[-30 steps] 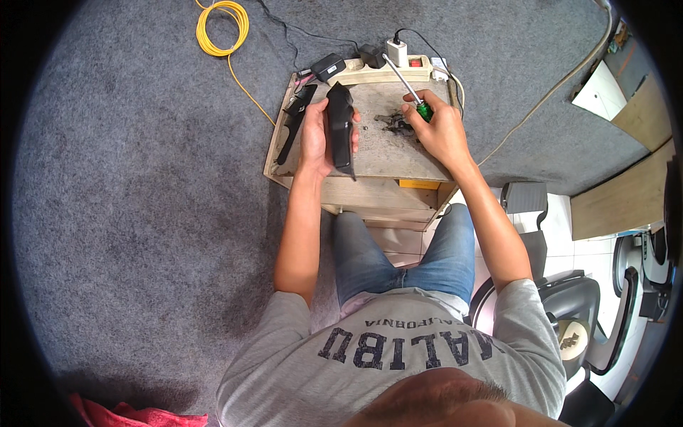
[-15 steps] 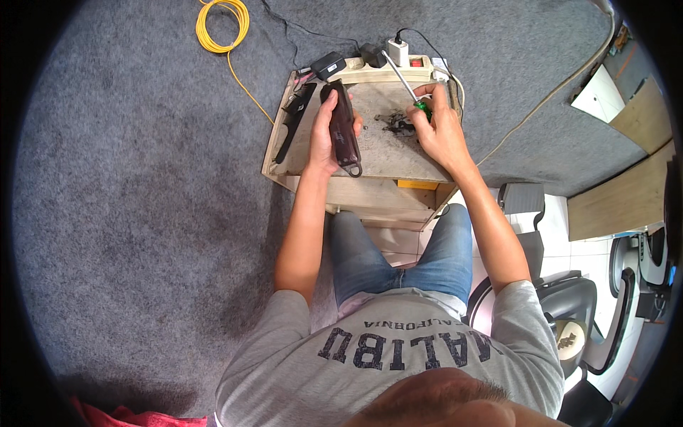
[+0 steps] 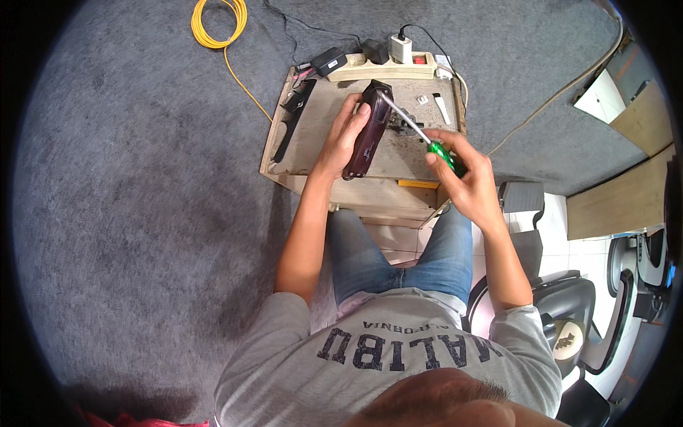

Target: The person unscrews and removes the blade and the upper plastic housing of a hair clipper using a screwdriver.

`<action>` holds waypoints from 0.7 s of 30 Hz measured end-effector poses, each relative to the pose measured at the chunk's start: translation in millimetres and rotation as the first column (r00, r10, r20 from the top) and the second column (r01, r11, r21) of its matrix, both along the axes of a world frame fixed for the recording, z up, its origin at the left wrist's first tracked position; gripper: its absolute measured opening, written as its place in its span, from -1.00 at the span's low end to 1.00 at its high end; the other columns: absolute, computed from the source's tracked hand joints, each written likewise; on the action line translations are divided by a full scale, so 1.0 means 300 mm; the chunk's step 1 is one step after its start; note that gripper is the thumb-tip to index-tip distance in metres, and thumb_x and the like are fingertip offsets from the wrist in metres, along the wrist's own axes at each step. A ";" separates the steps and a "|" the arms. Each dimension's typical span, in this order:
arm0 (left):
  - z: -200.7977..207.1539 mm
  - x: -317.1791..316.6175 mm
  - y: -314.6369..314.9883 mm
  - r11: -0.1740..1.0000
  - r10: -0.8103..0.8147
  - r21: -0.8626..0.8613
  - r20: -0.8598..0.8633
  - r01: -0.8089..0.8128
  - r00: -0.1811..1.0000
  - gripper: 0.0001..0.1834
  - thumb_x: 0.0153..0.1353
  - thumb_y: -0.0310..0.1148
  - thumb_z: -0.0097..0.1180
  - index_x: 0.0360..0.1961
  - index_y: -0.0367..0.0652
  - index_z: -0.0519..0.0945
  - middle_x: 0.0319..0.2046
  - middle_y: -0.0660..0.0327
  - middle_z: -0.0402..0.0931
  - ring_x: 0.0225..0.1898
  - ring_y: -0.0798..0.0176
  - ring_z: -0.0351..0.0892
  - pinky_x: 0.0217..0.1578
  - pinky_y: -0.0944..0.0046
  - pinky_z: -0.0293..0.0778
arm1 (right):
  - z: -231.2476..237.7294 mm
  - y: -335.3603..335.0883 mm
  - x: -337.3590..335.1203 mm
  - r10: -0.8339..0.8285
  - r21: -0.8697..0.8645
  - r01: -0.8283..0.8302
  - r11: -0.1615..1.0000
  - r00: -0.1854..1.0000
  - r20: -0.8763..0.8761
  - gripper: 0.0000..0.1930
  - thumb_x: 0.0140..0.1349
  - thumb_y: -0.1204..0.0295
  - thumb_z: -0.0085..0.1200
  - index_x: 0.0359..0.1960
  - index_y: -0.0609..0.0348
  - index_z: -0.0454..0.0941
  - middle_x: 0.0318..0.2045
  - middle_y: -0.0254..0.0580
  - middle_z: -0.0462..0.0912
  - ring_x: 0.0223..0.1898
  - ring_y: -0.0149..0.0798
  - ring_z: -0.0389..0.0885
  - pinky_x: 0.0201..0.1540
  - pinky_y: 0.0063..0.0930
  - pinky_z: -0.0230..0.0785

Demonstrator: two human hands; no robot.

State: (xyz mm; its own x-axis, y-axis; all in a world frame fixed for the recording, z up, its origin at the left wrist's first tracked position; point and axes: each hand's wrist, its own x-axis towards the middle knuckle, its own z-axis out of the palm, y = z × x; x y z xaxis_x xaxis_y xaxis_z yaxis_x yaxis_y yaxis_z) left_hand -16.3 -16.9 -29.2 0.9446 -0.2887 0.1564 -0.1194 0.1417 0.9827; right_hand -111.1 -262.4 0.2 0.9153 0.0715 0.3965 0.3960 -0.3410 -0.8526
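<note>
My left hand (image 3: 337, 151) is wrapped around a dark maroon hair clipper (image 3: 368, 142), which leans over the small wooden table with its black head end away from me. In my right hand (image 3: 473, 176) is a screwdriver (image 3: 442, 154) with a green handle. Its metal shaft points left and away, and the tip overlaps the clipper's head end; whether it touches cannot be told. Small dark metal parts (image 3: 405, 124) and scattered hair lie on the tabletop behind the shaft. A small brush (image 3: 442, 108) and a little white piece (image 3: 422, 99) lie beyond my right hand.
A black comb (image 3: 288, 139) lies along the left side of the table (image 3: 316, 153). Across its far edge runs a power strip (image 3: 380, 71) with a black adapter (image 3: 329, 62) and a white charger (image 3: 400, 48). A yellow cable coil (image 3: 219, 23) lies on the grey carpet.
The screwdriver has swung down and left, from pointing away at the power strip to the clipper's head. My left hand has shifted the clipper right and tilted it. The brush is now uncovered.
</note>
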 end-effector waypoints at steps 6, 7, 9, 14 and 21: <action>0.006 -0.002 0.007 0.999 -0.048 0.019 0.031 0.048 0.998 -0.53 0.62 -0.03 0.10 0.29 -0.17 0.51 -0.07 0.32 0.62 -0.10 0.51 0.53 -0.10 0.45 0.46 | -0.016 -0.045 -0.069 -0.059 -0.020 0.059 0.998 0.998 -0.006 -0.64 0.39 0.48 0.29 0.21 0.17 0.73 -0.33 -0.17 0.76 -0.34 -0.49 0.60 -0.20 -0.49 0.48; 0.006 -0.003 0.006 0.999 -0.049 0.018 0.029 0.049 0.998 -0.53 0.62 -0.03 0.10 0.29 -0.17 0.51 -0.07 0.32 0.62 -0.10 0.51 0.53 -0.10 0.45 0.46 | -0.014 -0.052 -0.071 -0.082 -0.043 0.079 0.996 0.995 -0.058 -0.64 0.39 0.48 0.29 0.20 0.18 0.73 -0.35 -0.17 0.76 -0.34 -0.49 0.60 -0.20 -0.49 0.48; 0.004 -0.005 -0.002 0.998 -0.067 0.027 0.067 0.065 0.996 -0.55 0.61 -0.08 0.13 0.26 -0.22 0.56 -0.05 0.32 0.63 -0.09 0.51 0.54 -0.05 0.44 0.46 | -0.007 -0.060 -0.070 -0.103 -0.067 0.096 0.993 0.989 -0.110 -0.65 0.39 0.48 0.29 0.20 0.19 0.73 -0.36 -0.18 0.76 -0.35 -0.50 0.61 -0.20 -0.50 0.48; 0.025 -0.013 0.003 0.998 -0.065 0.014 0.019 0.065 0.998 -0.54 0.61 -0.04 0.09 0.23 -0.22 0.60 -0.10 0.34 0.65 -0.10 0.51 0.55 -0.07 0.45 0.47 | -0.017 -0.077 -0.044 -0.157 -0.043 0.154 0.987 0.982 -0.106 -0.65 0.41 0.46 0.29 0.21 0.19 0.72 -0.41 -0.26 0.72 -0.38 -0.53 0.58 -0.25 -0.52 0.46; 0.001 0.003 0.027 0.995 -0.025 -0.096 -0.085 0.017 0.996 -0.57 0.58 -0.01 0.08 0.15 -0.15 0.62 -0.15 0.32 0.66 -0.22 0.53 0.61 -0.27 0.48 0.49 | -0.063 -0.123 0.018 -0.255 0.008 0.257 0.966 0.962 -0.097 -0.67 0.47 0.37 0.25 0.19 0.23 0.71 -0.45 -0.32 0.64 -0.40 -0.55 0.51 -0.30 -0.52 0.41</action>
State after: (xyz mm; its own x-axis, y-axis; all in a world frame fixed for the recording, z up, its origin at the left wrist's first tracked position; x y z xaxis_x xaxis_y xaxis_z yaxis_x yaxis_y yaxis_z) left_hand -15.5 -8.6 -28.8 0.9496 -0.2962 0.1027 -0.0312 0.2366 0.9711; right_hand -105.8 -299.3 -18.7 0.9352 -0.1774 0.3066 0.2152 -0.4031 -0.8895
